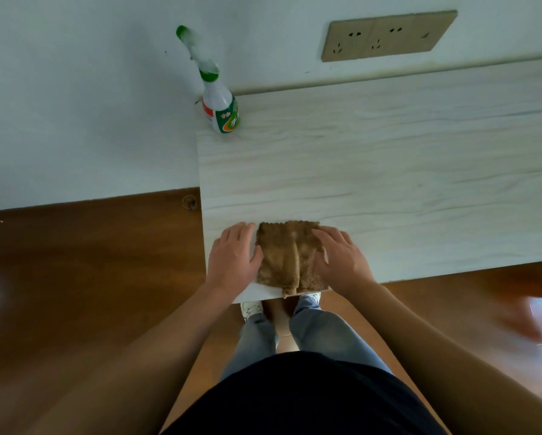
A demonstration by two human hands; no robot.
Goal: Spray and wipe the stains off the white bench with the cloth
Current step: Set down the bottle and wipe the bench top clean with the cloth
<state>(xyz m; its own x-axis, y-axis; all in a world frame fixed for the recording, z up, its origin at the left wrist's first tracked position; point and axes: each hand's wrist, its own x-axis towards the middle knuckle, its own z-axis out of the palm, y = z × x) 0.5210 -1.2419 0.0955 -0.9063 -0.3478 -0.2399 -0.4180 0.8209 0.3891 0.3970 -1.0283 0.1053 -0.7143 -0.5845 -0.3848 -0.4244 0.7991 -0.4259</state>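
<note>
Head view: left hand [233, 257] and right hand [342, 257] press flat, fingers spread, on the cloth [287, 257] at the bench [389, 158] near edge, likely smoothing it. Spray bottle [221, 103] stands far left, clear of wiping.

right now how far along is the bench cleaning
Looks done: spray bottle stands parked at the far left corner; white bench shows no clear stains. In hand: the right hand lies flat on the brown cloth at the near edge, the left hand touching its side. Left: maybe nothing; faint marks would be hard to see.

fuzzy brown cloth [290, 255]; matt wood-grain bench [389, 158].
</note>
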